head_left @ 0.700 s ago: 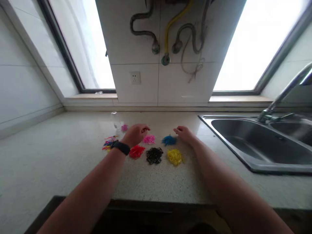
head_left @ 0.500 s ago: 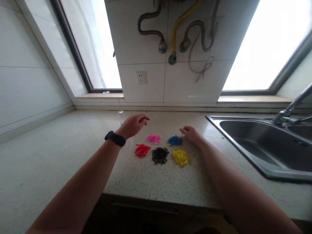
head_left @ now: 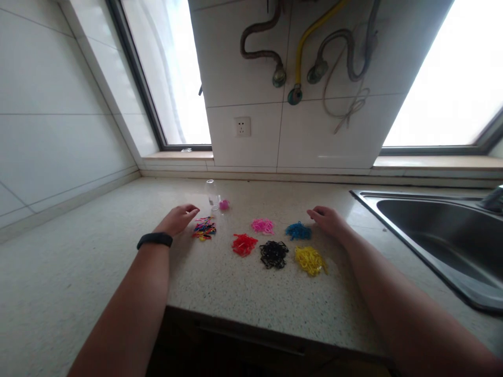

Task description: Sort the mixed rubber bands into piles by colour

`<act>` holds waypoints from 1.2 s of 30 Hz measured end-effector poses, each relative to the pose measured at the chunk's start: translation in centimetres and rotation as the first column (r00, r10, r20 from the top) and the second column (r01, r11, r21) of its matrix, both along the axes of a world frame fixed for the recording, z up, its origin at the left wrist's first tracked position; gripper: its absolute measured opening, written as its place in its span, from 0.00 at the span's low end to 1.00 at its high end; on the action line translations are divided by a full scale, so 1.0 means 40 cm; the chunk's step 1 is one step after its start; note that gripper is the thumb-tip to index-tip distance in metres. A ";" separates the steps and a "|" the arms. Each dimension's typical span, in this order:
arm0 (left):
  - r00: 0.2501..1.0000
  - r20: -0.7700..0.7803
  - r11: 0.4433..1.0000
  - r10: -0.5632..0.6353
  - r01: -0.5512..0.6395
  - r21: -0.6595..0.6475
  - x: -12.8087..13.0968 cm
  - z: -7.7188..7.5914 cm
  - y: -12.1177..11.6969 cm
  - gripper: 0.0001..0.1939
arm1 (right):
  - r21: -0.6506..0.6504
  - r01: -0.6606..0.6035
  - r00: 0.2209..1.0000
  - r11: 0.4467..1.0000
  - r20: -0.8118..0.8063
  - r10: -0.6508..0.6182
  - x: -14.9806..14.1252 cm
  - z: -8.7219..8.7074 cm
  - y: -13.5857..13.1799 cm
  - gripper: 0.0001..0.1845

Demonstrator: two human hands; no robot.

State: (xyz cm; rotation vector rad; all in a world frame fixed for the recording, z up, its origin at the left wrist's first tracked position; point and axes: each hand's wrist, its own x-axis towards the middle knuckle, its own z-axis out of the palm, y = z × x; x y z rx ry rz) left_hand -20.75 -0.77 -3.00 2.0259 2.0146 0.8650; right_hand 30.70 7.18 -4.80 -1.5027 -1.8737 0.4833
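Note:
My left hand (head_left: 179,219), with a black band (head_left: 154,240) on its wrist, is beside a mixed multicoloured pile of small rubber bands (head_left: 204,229). Its fingers are curled together, and whatever they hold is too small to make out. On the right, my right hand (head_left: 327,220) rests on the counter next to the blue rubber bands (head_left: 298,231), its fingers closed and their inside hidden. Between the hands lie separate piles of pink rubber bands (head_left: 262,226), red rubber bands (head_left: 244,244), black rubber bands (head_left: 274,254) and yellow rubber bands (head_left: 310,261).
A clear plastic container (head_left: 211,196) stands behind the mixed pile, with a small pink object (head_left: 224,204) beside it. To the right a steel sink (head_left: 436,246) is set into the speckled counter (head_left: 231,293). Hoses and a wall socket (head_left: 242,126) are on the tiled wall behind.
My left hand has moved left and down from above the pink pile, uncovering the mixed pile and the container. The view has turned left. My right hand stays beside the blue pile.

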 end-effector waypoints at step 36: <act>0.581 0.766 0.960 -0.276 0.201 0.193 0.207 0.066 -0.047 0.16 | -0.032 -0.022 0.999 0.999 0.028 0.022 0.002 -0.009 0.011 0.23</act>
